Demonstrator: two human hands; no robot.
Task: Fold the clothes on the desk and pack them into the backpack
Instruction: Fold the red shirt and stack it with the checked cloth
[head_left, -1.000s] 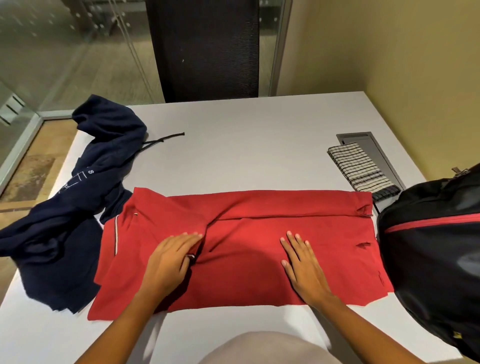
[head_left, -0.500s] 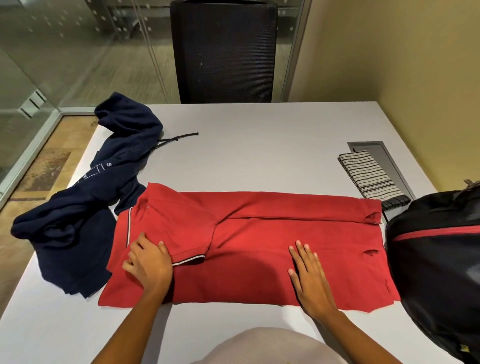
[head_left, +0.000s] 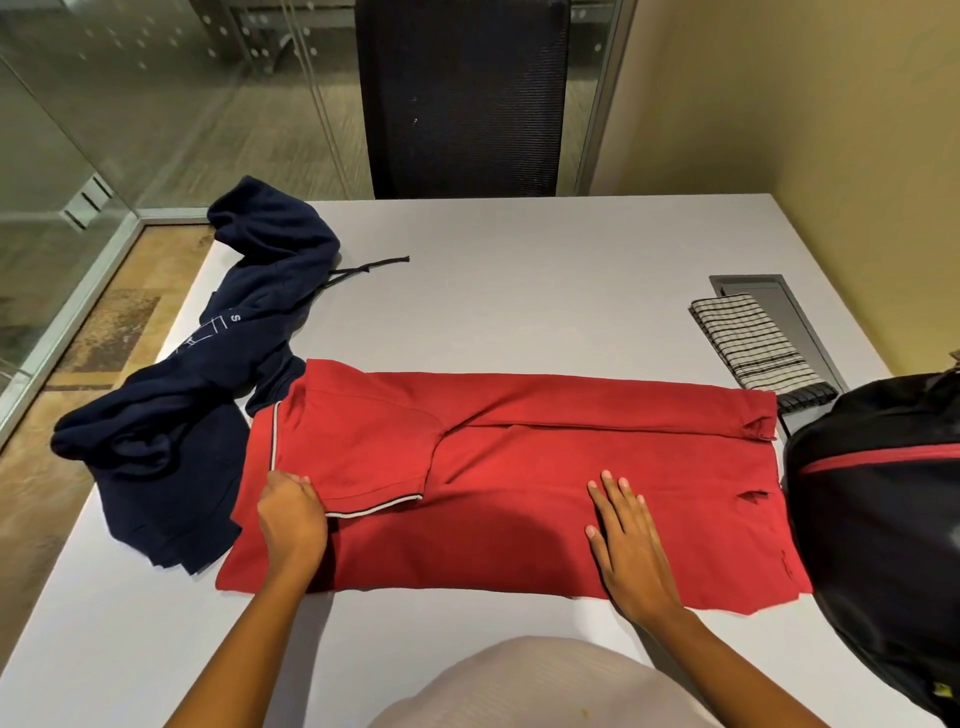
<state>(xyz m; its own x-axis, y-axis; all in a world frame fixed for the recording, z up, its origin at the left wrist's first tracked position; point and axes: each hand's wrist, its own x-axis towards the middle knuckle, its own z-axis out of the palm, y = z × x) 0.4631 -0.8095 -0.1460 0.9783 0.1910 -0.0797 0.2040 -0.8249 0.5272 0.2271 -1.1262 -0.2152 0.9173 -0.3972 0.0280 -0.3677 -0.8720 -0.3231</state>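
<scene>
A red polo shirt (head_left: 519, 467) lies across the near half of the white desk (head_left: 519, 270), folded lengthwise into a band, one sleeve laid over its left part. My left hand (head_left: 291, 514) sits at the shirt's left end, fingers curled on the fabric by the sleeve's striped hem. My right hand (head_left: 628, 540) lies flat on the shirt, right of its middle, fingers straight. A crumpled navy hoodie (head_left: 208, 395) is heaped at the desk's left edge, touching the shirt. The black backpack (head_left: 883, 519) with a red stripe stands at the right, against the shirt's end.
A folded checked cloth (head_left: 753, 343) lies at the right beside a grey cable hatch (head_left: 779, 306). A black mesh chair (head_left: 462, 98) stands behind the far edge. Glass wall to the left, yellow wall to the right. The hoodie's drawstring (head_left: 369, 267) trails on the desk.
My left hand has slid from the shirt's middle to its left end and curled on the fabric. The sleeve now lies flat. My right hand has stayed put.
</scene>
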